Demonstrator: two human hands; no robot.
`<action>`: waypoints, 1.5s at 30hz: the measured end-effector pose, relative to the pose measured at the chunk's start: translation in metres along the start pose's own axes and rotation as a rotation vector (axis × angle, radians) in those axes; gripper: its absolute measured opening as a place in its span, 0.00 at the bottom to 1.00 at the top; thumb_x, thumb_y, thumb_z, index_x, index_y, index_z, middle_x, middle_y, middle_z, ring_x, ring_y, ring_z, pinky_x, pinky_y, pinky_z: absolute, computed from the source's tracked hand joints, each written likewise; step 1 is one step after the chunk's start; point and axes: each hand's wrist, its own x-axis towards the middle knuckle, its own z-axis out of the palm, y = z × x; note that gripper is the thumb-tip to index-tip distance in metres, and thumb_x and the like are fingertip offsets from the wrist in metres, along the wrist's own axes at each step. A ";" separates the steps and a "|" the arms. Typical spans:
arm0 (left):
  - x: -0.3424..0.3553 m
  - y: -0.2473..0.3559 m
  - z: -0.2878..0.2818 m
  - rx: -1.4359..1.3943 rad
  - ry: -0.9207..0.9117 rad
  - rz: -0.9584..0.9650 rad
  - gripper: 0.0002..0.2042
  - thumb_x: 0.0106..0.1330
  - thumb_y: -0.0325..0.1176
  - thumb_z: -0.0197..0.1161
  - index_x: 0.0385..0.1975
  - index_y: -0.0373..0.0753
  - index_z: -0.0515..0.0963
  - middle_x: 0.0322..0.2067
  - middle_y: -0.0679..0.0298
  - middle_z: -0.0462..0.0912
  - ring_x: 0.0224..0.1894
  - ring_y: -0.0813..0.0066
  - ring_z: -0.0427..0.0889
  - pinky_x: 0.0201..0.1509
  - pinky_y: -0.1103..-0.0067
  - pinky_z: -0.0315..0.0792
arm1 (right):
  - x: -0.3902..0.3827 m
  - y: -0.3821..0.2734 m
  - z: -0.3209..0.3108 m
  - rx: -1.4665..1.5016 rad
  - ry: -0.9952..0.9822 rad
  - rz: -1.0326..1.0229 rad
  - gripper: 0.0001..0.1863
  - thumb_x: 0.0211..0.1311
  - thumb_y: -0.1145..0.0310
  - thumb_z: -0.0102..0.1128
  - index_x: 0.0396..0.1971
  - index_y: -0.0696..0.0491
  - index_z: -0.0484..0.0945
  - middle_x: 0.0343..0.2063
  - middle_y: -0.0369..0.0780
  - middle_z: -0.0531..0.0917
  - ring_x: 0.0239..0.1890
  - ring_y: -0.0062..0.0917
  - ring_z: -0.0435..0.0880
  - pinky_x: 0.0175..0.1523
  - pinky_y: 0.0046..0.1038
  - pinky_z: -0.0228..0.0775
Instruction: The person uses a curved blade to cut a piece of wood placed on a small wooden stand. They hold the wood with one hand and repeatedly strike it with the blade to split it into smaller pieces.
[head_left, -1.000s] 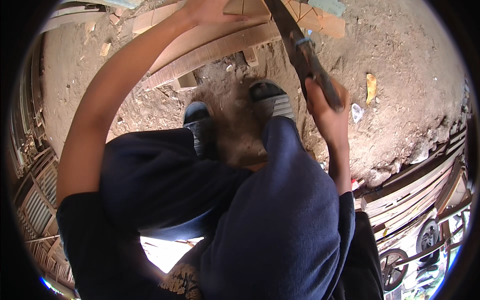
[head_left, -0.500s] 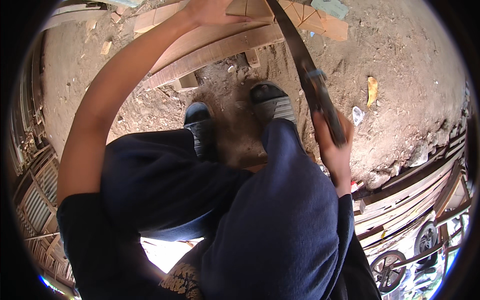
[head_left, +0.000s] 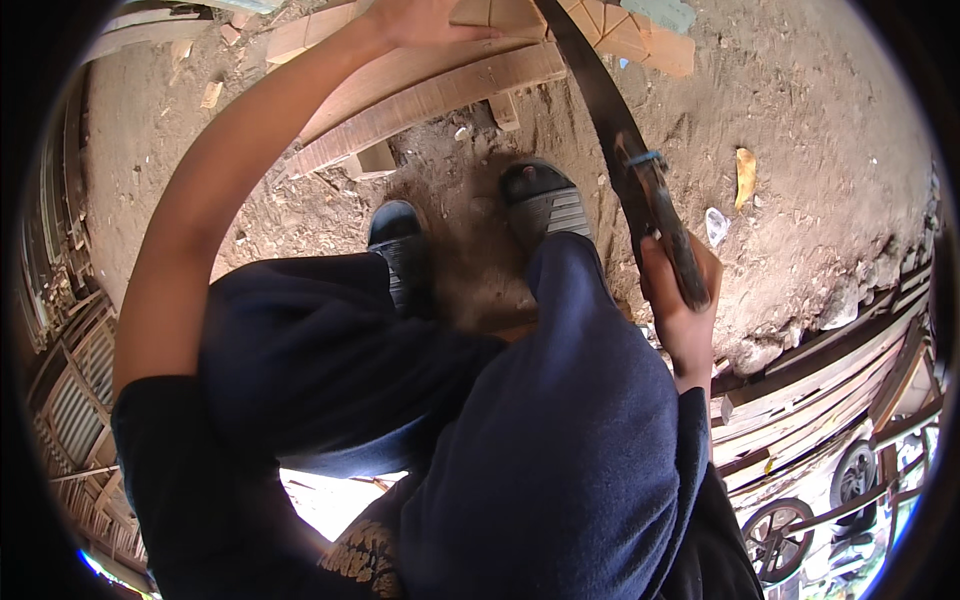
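My right hand [head_left: 678, 300] grips the dark wooden handle of a long hand saw [head_left: 610, 130] whose blade runs up and left to the wooden pieces at the top. My left hand [head_left: 420, 18] presses down on a curved wooden plank [head_left: 440, 95] lying on the dirt, my bare arm arcing up to it from the left. The saw blade crosses light wooden boards [head_left: 610, 25] near the top edge. My two feet in dark sandals [head_left: 545, 200] stand on the ground just below the planks, with my dark blue trouser legs filling the middle.
Sandy dirt ground [head_left: 800, 150] with a yellow scrap [head_left: 746, 175] and a bit of clear plastic [head_left: 716, 225] lies to the right. Stacked wooden slats [head_left: 830, 370] and a wheel [head_left: 775, 535] sit at lower right. More stacked wood [head_left: 70, 370] lines the left.
My right hand has pulled the saw handle down and to the right, drawing the blade back. My left hand stays on the plank.
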 end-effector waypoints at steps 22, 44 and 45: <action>0.010 0.008 -0.012 -0.103 -0.143 -0.109 0.38 0.48 0.63 0.65 0.41 0.26 0.74 0.43 0.44 0.75 0.48 0.46 0.74 0.51 0.61 0.70 | 0.013 0.006 0.017 -0.121 0.056 -0.214 0.08 0.58 0.72 0.56 0.23 0.60 0.73 0.15 0.38 0.73 0.19 0.17 0.70 0.25 0.26 0.62; 0.002 0.027 -0.015 -0.164 -0.169 -0.215 0.36 0.53 0.61 0.62 0.40 0.25 0.74 0.41 0.45 0.76 0.46 0.46 0.75 0.51 0.63 0.71 | 0.058 -0.010 -0.005 -0.159 -0.116 -0.175 0.07 0.59 0.72 0.57 0.27 0.61 0.75 0.16 0.35 0.73 0.19 0.14 0.68 0.23 0.22 0.58; 0.003 0.028 -0.014 -0.158 -0.165 -0.213 0.36 0.53 0.61 0.63 0.41 0.26 0.74 0.41 0.45 0.76 0.46 0.46 0.75 0.51 0.63 0.71 | 0.057 -0.007 -0.008 -0.169 -0.103 -0.243 0.07 0.59 0.73 0.56 0.28 0.62 0.75 0.16 0.36 0.73 0.18 0.14 0.67 0.23 0.22 0.58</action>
